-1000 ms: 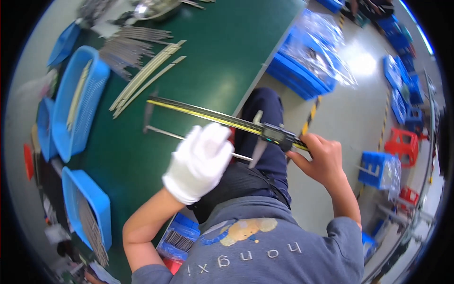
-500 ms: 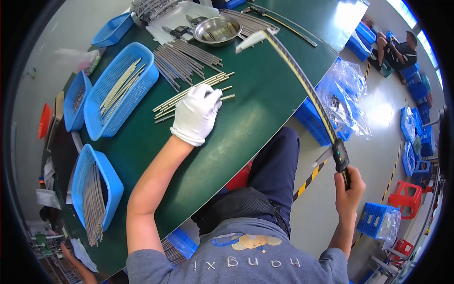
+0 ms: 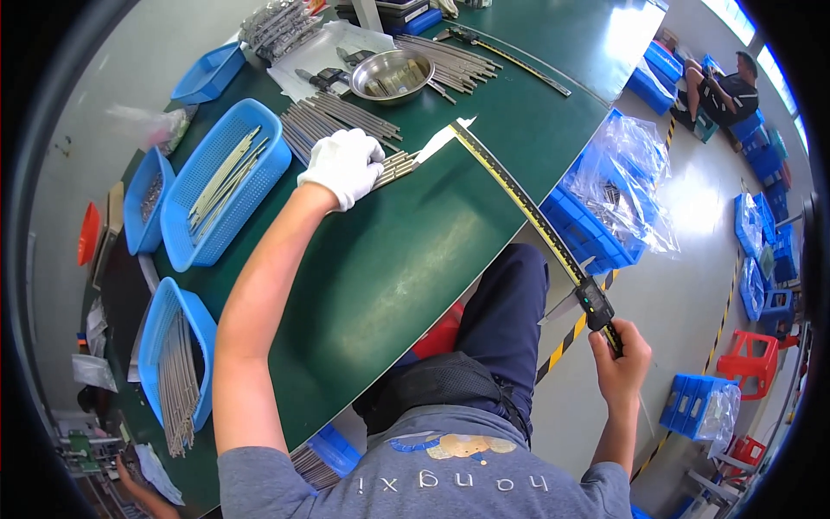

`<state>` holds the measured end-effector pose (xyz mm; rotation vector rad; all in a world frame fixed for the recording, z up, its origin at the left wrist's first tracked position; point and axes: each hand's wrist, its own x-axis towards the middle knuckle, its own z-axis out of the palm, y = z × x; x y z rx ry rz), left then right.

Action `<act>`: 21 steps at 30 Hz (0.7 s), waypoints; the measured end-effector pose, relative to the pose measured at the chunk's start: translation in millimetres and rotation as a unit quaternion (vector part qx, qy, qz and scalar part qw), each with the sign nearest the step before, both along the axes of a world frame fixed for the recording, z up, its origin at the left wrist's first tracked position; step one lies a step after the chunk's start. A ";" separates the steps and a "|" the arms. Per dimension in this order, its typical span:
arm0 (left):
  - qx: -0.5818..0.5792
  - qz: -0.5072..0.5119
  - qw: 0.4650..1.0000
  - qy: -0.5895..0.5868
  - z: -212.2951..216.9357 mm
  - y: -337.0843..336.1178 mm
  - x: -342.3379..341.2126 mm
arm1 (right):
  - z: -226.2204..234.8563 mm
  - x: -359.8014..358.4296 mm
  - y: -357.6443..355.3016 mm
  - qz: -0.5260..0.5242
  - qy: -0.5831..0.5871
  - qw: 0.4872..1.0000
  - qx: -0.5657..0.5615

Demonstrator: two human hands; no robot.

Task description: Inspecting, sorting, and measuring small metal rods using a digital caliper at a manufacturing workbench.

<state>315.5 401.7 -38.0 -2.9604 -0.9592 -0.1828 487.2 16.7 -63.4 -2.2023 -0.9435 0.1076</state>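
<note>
My right hand (image 3: 624,359), bare, grips the lower end of a long digital caliper (image 3: 595,303) with a black slider and a dark scaled beam. Its pale far jaw reaches down to the ends of some thin brass-coloured rods (image 3: 398,169); whether they touch I cannot tell. In a white glove, my left hand (image 3: 344,169) is closed over these rods on the green table (image 3: 380,285). Their ends stick out to its right, while the rest is hidden under the glove. Just beyond it lies a spread of grey rods (image 3: 333,117).
Left of my arm stand blue baskets (image 3: 173,229) of rods, one (image 3: 207,359) nearer me. A steel bowl (image 3: 392,76) of short pieces sits at the back near another caliper (image 3: 519,69). Plastic-covered blue crates (image 3: 596,225) stand beyond the table's right edge. A person (image 3: 731,91) sits far right.
My left hand has moved slightly left and away from me, and the brass-coloured rods now lie closer together. The caliper has swung left and down, its jaw coming to the rod ends.
</note>
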 end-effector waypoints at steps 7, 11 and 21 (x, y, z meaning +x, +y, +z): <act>-0.159 0.002 0.968 0.193 16.4 21.5 15.3 | -10.8 -3.2 -1.1 -0.004 -0.001 0.999 0.032; -0.110 -0.022 0.978 0.176 13.9 17.0 9.3 | -12.9 -4.2 -1.6 -0.011 0.021 0.999 0.039; 0.059 -0.288 0.945 -0.142 26.7 -121.7 -36.8 | -5.2 1.5 -6.4 0.030 0.016 0.997 0.063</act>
